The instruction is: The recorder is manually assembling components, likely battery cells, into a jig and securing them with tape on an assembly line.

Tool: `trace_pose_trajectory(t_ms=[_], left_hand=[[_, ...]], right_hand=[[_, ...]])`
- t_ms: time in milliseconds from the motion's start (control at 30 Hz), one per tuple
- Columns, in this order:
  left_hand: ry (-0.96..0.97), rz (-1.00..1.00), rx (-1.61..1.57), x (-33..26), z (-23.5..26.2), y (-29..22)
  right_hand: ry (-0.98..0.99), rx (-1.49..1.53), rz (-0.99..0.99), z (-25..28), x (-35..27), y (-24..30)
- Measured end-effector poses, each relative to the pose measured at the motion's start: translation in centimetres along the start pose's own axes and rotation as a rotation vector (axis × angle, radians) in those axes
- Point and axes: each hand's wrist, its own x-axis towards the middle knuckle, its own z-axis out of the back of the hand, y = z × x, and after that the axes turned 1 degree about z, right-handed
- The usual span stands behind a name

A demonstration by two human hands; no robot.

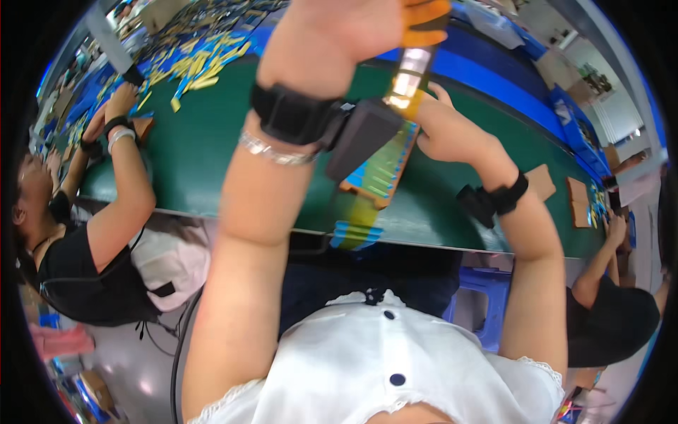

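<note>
High in the view, my left hand (342, 32) reaches across the table, orange covers on its curled fingertips. A shiny amber tape-like strip (409, 81) runs down from those fingers, which appear closed on its upper end. My right hand (452, 127) is closed beside the strip's lower end; its fingertips are partly hidden, so what it grips does not show. Below lies a narrow brown tray (381, 200) bearing a row of green pieces (385, 168) with blue ends. A blurred yellow-green piece with blue bands (357, 233) overlaps the table's front edge. My left wrist device covers part of the tray.
A dark green table (205, 162) spans the view. Yellow and blue strips (205, 63) are heaped at the far left. Co-workers sit left (92, 261) and right (611, 321). Brown boards (578, 201) lie at right; a purple stool (480, 300) stands under the table.
</note>
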Motion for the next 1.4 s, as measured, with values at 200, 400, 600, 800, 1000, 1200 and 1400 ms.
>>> trace_pose_trajectory(t_ms=[200, 400, 600, 800, 1000, 1200, 1400], left_hand=[[-0.364, 0.027, -0.002, -2.0, -4.2, 0.8], [-0.411, 0.074, 0.086, -0.7, -4.7, 0.8], [-0.366, 0.071, 0.021, -0.4, -3.8, 2.3], [-0.321, -0.028, -0.017, -1.9, -2.6, 2.9], [-0.227, -0.085, 0.005, -2.2, -2.3, 0.3], [-0.307, 0.017, 0.054, -0.1, -2.2, -0.9], [-0.096, 0.058, 0.021, -0.6, 0.9, -0.9]], right_hand=[[-0.075, 0.856, -0.11, -0.3, -5.3, 7.9], [-0.295, 0.986, -0.139, -3.6, -7.4, 14.1], [-0.416, 1.266, -0.319, -5.9, -9.3, 15.6], [-0.384, 1.396, -0.318, -8.4, -10.5, 17.1], [-0.223, 1.194, -0.344, -7.9, -12.1, 17.2], [-0.409, 0.949, -0.552, -4.3, -12.7, 14.2], [-0.466, 0.823, -0.794, -3.3, -10.1, 6.7]])
